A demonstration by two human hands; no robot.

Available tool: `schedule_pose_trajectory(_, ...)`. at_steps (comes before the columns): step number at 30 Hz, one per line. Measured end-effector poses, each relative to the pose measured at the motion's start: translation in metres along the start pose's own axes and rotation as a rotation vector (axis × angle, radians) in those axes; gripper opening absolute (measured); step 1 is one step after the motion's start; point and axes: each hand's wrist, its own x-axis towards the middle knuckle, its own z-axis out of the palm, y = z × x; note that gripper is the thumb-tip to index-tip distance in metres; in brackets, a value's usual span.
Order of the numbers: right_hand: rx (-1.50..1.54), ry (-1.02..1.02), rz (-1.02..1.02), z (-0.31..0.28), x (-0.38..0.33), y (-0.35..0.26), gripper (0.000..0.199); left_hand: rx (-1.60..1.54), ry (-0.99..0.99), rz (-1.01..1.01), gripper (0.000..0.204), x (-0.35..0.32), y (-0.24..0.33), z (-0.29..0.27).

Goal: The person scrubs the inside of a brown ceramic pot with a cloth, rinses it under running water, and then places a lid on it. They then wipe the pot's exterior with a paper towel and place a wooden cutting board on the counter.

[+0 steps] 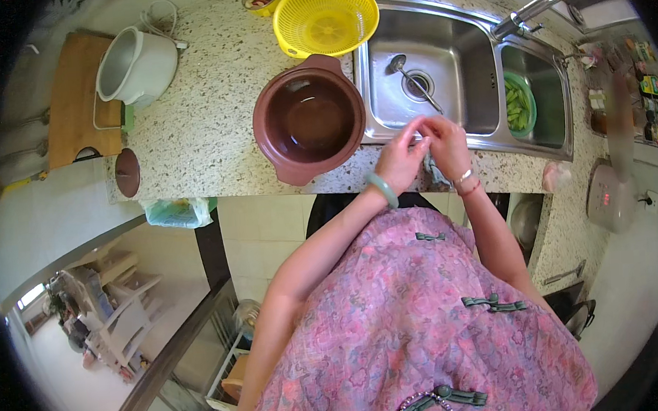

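Over the near edge of the steel sink, my left hand and my right hand meet at the fingertips. Both have bent, closed fingers, and whatever they pinch, if anything, is hidden. A green bangle circles my left wrist. Just below the hands, a greyish-blue cloth lies at the counter edge. In the large basin, a metal ladle rests across the drain. To the left of my hands stands a brown two-handled pot without a lid, its inside glossy.
Behind the pot sits a yellow colander. The small basin holds a green bowl of green vegetables beside the faucet. A white cooker pot, wooden board and brown lid are at left; a pinkish appliance is at right.
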Motion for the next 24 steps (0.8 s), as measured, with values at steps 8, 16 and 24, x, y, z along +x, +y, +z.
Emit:
schedule_pose_trajectory(8,0.293,0.016,-0.177,0.043,0.130,-0.073,0.029,0.262,0.688,0.123,0.028,-0.066,0.038,-0.109)
schedule_pose_trajectory(16,0.158,-0.164,-0.200,0.076,0.160,-0.083,0.031,-0.153,0.907,-0.357,0.031,-0.121,-0.039,-0.130)
schedule_pose_trajectory(24,0.270,-0.265,0.064,0.058,0.134,-0.079,0.031,-0.273,0.941,-0.376,0.030,-0.114,-0.042,-0.152)
